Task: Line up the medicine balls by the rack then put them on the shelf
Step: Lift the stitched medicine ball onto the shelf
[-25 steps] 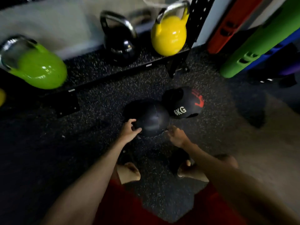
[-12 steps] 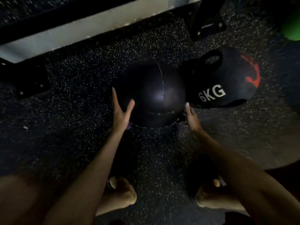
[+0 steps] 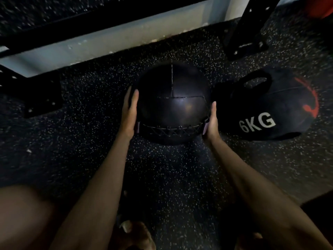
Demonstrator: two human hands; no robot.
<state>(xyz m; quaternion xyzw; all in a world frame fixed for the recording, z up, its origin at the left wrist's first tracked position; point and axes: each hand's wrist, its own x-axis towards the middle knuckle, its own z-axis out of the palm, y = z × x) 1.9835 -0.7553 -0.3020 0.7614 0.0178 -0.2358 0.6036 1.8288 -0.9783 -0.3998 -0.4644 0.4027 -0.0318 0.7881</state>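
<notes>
1. Two black medicine balls lie side by side on the speckled rubber floor (image 3: pixel 86 159), close to its far edge, where a pale wall strip (image 3: pixel 108 42) runs.
2. The plain ball (image 3: pixel 173 105) is the left one of the pair, straight ahead of me, with seams crossing on top and a band of cross-stitching round its near side.
3. My left hand (image 3: pixel 128 114) lies flat against that ball's left side, fingers straight and together, pointing away from me.
4. My right hand (image 3: pixel 211 121) presses its right side the same way, fingers straight, in the narrow gap between the two balls.
5. Neither hand curls round anything; the palms alone squeeze the ball between them.
6. Whether the plain ball rests on the floor or is just off it, I cannot tell.
7. The 6KG ball (image 3: pixel 273 107) lies just to the right, its handle loop on the far side, with white lettering and a red mark on its skin.
8. A black rack foot (image 3: pixel 246 46) stands beyond it, toward the floor's far right corner.
9. Another black rack plate (image 3: pixel 37 98) sits near the left edge.
10. My bare foot (image 3: pixel 133 233) shows at the near edge.
</notes>
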